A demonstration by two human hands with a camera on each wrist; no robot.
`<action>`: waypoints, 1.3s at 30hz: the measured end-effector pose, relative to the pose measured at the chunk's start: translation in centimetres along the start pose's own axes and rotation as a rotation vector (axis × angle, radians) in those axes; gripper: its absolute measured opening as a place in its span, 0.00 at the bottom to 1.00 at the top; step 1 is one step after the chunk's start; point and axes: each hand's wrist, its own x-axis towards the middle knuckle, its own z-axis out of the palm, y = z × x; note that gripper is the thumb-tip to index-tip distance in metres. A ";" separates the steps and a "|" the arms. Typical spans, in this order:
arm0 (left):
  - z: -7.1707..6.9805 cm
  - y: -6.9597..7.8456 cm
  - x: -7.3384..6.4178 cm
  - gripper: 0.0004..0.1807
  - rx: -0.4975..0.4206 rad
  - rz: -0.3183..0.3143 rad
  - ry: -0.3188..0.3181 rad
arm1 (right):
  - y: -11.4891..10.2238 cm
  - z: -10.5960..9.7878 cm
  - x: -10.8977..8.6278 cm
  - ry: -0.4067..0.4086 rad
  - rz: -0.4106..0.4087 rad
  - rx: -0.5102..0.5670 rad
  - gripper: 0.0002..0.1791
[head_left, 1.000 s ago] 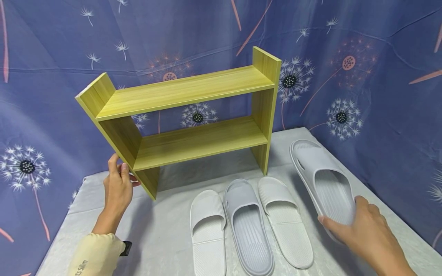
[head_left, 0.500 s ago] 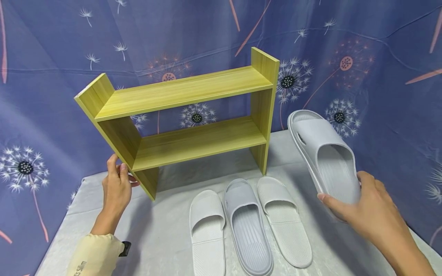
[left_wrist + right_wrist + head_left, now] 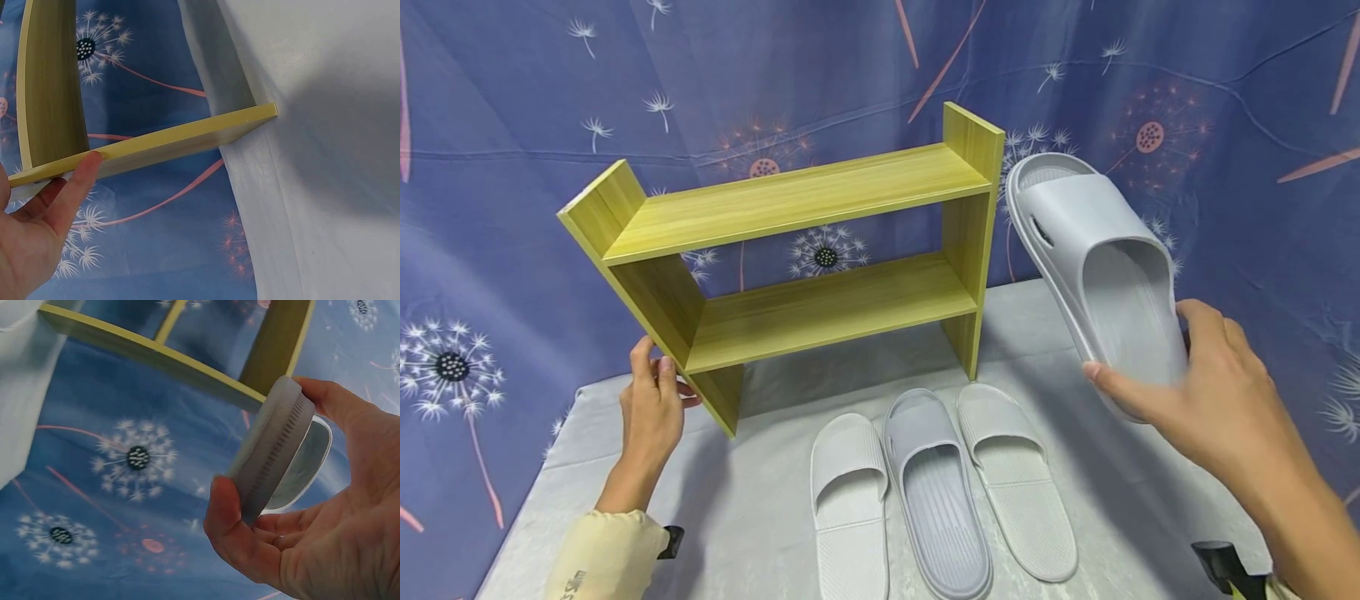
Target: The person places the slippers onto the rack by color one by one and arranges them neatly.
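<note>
My right hand (image 3: 1232, 392) grips a grey slide slipper (image 3: 1093, 250) by its heel end, raised off the cloth at the right. The right wrist view shows its sole edge (image 3: 278, 437) between thumb and fingers. My left hand (image 3: 651, 412) rests against the outer side of a two-tier wooden shelf rack (image 3: 835, 312), low on its left panel. Seen from the left wrist, one fingertip touches the panel's front edge (image 3: 181, 132). In front of the rack lie a white slipper (image 3: 850, 508), a grey slipper (image 3: 940, 500) and another white slipper (image 3: 1018, 483), toes toward the rack.
A pale grey cloth (image 3: 767, 483) covers the surface. Blue dandelion-print fabric (image 3: 820, 67) hangs behind and at both sides. Both shelf boards are bare. A dark band (image 3: 673, 542) shows at my left cuff.
My right hand has lifted the grey slipper from low on the right, up to about the height of the upper shelf. The left hand, rack and other slippers stay in place.
</note>
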 end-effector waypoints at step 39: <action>0.0 0.0 0.1 0.21 -0.021 -0.022 0.010 | -10.9 -2.6 4.9 -0.088 -0.217 0.049 0.55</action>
